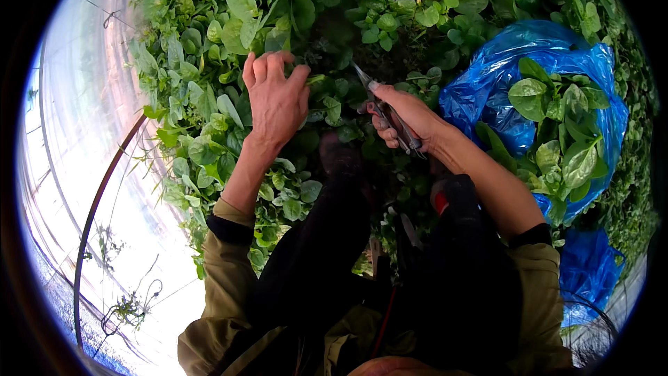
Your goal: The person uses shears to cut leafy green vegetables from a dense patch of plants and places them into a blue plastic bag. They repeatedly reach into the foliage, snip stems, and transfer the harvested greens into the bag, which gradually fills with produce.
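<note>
My left hand [276, 94] is curled around a leafy green shoot [244, 23]. Its broad leaves rise beyond the knuckles, and a pale green stem end [315, 80] pokes out by the thumb. My fingertips are partly hidden from above. To the right, my right hand [399, 115] grips a pair of garden snips [399, 128] by the handles. Their pointed blades aim up and left, toward a dark gap between the plants, apart from my left hand. Whether the blades are parted is unclear.
A blue plastic bag [501, 73] holding cut leafy greens [569, 130] stands at the right. Another blue bag [589, 271] lies below it. Dense greens [203, 151] grow all around. A curved hoop [99, 203] and translucent sheeting [141, 230] border the left side.
</note>
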The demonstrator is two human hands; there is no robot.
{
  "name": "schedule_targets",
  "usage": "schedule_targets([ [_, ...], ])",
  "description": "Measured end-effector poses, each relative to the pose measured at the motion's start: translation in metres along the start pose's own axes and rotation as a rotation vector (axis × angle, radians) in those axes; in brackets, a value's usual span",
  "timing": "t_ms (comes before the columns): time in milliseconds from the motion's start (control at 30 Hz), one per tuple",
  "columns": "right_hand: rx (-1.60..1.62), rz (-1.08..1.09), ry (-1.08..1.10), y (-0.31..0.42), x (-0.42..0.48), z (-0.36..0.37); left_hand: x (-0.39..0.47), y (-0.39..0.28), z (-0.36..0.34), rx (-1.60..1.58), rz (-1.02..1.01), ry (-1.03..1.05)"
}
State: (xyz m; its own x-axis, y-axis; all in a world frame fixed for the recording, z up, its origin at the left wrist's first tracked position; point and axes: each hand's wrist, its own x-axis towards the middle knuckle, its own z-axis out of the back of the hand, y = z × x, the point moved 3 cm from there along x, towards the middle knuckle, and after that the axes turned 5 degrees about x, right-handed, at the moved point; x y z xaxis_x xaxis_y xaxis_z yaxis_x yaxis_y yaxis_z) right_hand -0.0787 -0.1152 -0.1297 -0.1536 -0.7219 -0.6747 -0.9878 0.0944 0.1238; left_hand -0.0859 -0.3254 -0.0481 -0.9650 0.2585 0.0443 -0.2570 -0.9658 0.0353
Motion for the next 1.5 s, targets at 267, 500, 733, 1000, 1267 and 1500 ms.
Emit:
schedule_targets([
  [267, 0.056, -0.001, -0.037, -0.020, -0.028, 0.009, -0.024, -0.083, 0.017, 0.071, -0.412, 0.351],
  [500, -0.083, -0.095, -0.051, -0.041, -0.037, 0.019, -0.047, -0.050, -0.046, 0.102, -0.448, 0.423],
  [733, -0.185, -0.216, -0.069, -0.055, -0.015, 0.027, -0.052, -0.028, -0.043, -0.081, -0.343, 0.365],
  [1000, -0.226, -0.215, 0.040, -0.051, 0.010, 0.014, -0.057, -0.030, -0.047, 0.004, -0.324, 0.361],
  [1267, -0.204, -0.244, 0.016, -0.046, 0.028, 0.007, -0.053, -0.029, -0.049, 0.190, -0.310, 0.325],
  [1500, -0.037, -0.252, 0.096, -0.050, 0.024, 0.010, -0.053, -0.023, -0.044, 0.189, -0.301, 0.276],
])
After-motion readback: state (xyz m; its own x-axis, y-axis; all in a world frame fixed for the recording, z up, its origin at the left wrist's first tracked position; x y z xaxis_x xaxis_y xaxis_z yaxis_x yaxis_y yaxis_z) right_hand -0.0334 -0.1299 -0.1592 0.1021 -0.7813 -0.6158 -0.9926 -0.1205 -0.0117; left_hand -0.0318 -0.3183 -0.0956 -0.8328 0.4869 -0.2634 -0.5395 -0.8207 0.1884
